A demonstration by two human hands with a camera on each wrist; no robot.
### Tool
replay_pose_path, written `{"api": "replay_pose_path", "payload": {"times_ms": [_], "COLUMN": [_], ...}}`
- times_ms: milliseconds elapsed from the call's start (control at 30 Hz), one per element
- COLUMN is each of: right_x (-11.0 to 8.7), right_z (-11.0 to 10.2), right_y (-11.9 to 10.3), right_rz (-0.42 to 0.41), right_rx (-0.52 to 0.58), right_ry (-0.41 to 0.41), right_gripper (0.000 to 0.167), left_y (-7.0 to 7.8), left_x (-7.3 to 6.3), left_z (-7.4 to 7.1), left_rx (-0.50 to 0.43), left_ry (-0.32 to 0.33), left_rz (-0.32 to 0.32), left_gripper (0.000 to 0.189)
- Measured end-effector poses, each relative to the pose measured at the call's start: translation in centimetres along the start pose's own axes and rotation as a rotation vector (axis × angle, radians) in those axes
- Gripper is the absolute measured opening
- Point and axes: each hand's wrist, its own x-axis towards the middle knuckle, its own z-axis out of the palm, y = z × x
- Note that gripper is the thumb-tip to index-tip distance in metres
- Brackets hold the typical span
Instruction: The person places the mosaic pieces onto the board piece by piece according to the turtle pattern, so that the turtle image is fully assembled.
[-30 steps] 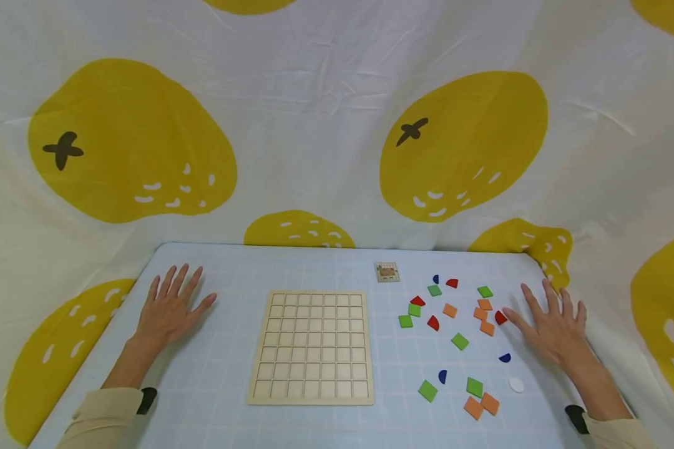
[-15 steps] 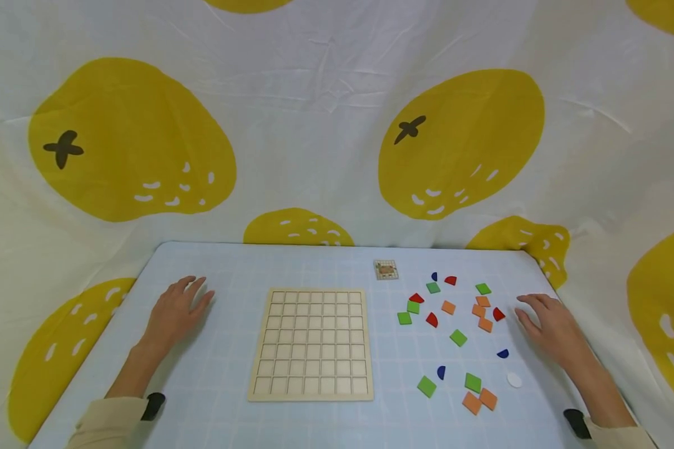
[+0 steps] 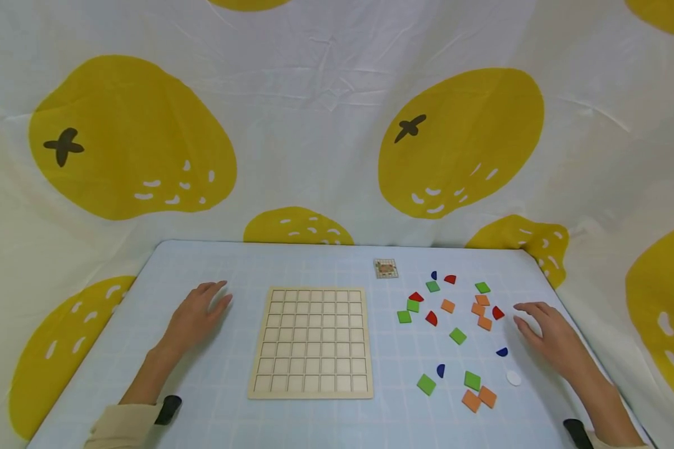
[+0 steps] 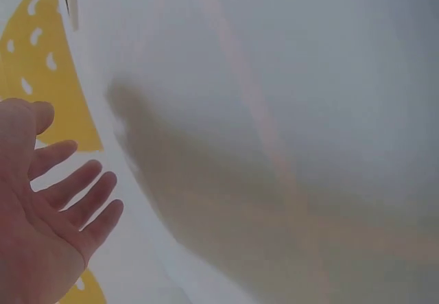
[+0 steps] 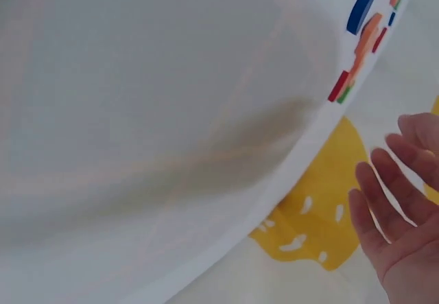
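Observation:
My left hand [image 3: 193, 318] hovers over the table to the left of a square wooden grid board [image 3: 314, 343], its fingers relaxed and nothing in them. In the left wrist view the palm of that hand [image 4: 41, 215] shows bare, with loosely bent fingers. On the far side my right hand [image 3: 553, 337] is likewise relaxed and holds nothing. Nearest to its fingertips lies a red quarter-round piece [image 3: 498, 312]; a blue half-round piece [image 3: 502, 352] and a white round piece [image 3: 513, 378] lie close by. The right wrist view shows that hand's bare palm [image 5: 405, 221].
Several green squares [image 3: 457, 336], orange squares [image 3: 471, 401], red pieces [image 3: 431, 318] and blue half-rounds [image 3: 440, 371] lie scattered right of the board. A small picture card [image 3: 385, 269] lies behind them. A lemon-print curtain [image 3: 314, 125] hangs along the table's back edge.
Both hands have gone from spread fingers to loosely bent ones. The left hand has moved right, toward the board; the right hand has shifted slightly down. The pieces lie as before.

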Motion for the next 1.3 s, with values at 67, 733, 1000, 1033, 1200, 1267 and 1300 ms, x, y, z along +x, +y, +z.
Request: {"api": "replay_pose_path", "payload": {"times_ms": [67,733,1000,1033,1200,1267,1300], "right_x": [-0.3,-3.2,-4.7,-4.9,-5.8,-6.1,-6.3], "right_z": [-0.1,-1.1,-0.7,-0.6,-0.2,0.0,0.1], "right_y": [0.0,-0.2,-0.7,-0.8,-1.1,-1.2,-1.2], "right_rz": [0.009,0.056,0.045,0.048,0.025,-0.007,-0.027], "right_rx": [0.004,0.045,0.104,0.112,0.146,0.150,0.148], "right_ry": [-0.023,-0.251,-0.290,-0.293,-0.265,-0.234,-0.223], "right_gripper": [0.030,0.036,0.035,0.035,0.035,0.035,0.035], "left_y": [0.4,3.3,3.9,4.0,4.3,4.4,4.5], "left_x": [0.1,0.4,0.8,0.8,0.7,0.7,0.7], "left_z": [0.1,1.2,2.1,2.2,2.4,2.5,2.5], "left_rx": [-0.026,-0.201,-0.193,-0.196,-0.204,-0.208,-0.212], "left_ry": [-0.019,-0.154,-0.161,-0.161,-0.169,-0.172,-0.174], "left_rz": [-0.007,0.001,0.035,0.042,0.065,0.072,0.076], "left_gripper": [0.046,0.050,0.048,0.048,0.048,0.048,0.047]}}
